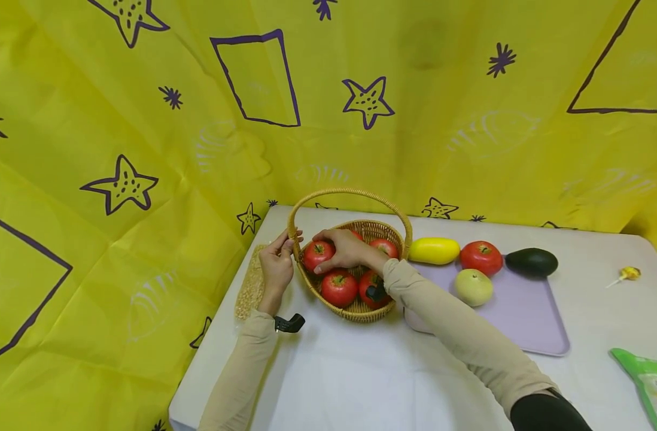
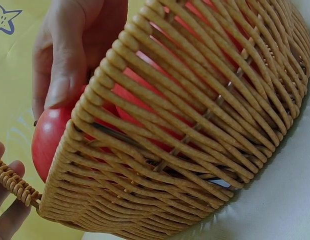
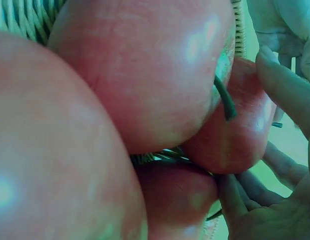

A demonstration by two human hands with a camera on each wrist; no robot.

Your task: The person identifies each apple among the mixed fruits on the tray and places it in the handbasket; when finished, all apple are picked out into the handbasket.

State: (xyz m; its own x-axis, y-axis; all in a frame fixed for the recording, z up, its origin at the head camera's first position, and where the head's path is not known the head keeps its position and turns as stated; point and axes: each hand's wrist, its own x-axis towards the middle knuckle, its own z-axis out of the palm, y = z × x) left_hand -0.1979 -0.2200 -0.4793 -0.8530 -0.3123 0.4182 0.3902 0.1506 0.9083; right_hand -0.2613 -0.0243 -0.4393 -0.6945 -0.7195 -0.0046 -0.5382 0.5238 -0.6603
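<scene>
A wicker basket (image 1: 361, 316) with a tall arched handle (image 1: 350, 191) stands on the table and holds several red apples. My left hand (image 1: 276, 269) grips the foot of the handle at the basket's left side; some of its fingers show behind the handle in the left wrist view. Reaching over the basket, my right hand (image 1: 346, 248) grips the leftmost apple (image 1: 319, 256), which sits at the rim. In the right wrist view, thumb and fingers (image 3: 285, 90) lie around that apple (image 3: 235, 125). Nearer apples (image 1: 339, 288) rest below the right hand.
Right of the basket, a lilac tray (image 1: 533, 323) bears a yellow oblong fruit (image 1: 434, 251), a red tomato-like fruit (image 1: 481, 258), a pale green round one (image 1: 473, 287) and a dark green one (image 1: 532, 263). A grainy bag (image 1: 250, 287), lollipop (image 1: 629, 273) and green-edged packet (image 1: 648, 383) lie around.
</scene>
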